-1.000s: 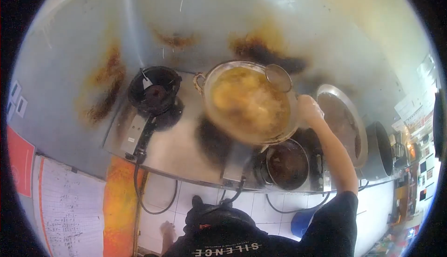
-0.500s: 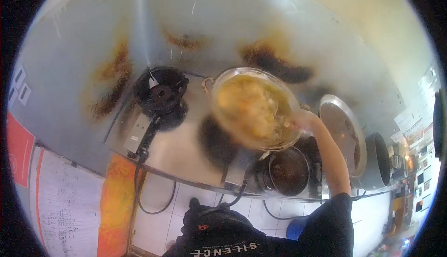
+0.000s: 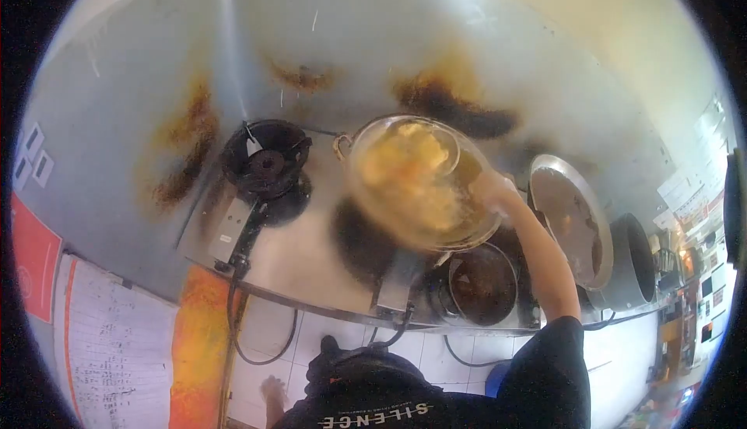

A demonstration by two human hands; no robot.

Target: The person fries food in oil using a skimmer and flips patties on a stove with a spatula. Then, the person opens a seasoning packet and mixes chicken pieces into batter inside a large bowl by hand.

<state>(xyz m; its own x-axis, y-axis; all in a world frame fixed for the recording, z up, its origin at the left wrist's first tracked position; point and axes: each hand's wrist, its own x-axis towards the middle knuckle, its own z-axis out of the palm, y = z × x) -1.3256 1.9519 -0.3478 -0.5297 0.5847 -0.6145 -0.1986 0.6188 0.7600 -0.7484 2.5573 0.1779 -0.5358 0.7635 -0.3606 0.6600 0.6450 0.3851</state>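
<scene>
A wide two-handled wok [image 3: 476, 238] on the steel counter holds yellow food [image 3: 401, 188] in cloudy liquid, smeared by motion. My right hand [image 3: 493, 192] is over the wok's right side, fingers closed on the handle of a round skimmer [image 3: 457, 153]. Some pale yellow food lies in the skimmer's bowl, at the far side of the wok. Most of the handle is hidden by my hand. Low at the left, beside my black shirt, my left hand [image 3: 273, 390] hangs with fingers apart and holds nothing.
A black gas burner [image 3: 268, 163] stands to the left. Right of the wok are a dark pot [image 3: 482, 285], a large tilted metal lid or pan [image 3: 599, 269] and a grey pot [image 3: 634, 262]. Hoses hang below the counter's front edge [image 3: 311, 304]. A scorched metal wall [image 3: 350, 40] rises behind.
My right hand has moved slightly up and left over the wok. The skimmer, blurred before, now shows at the far side with food in it. My left hand has come into view.
</scene>
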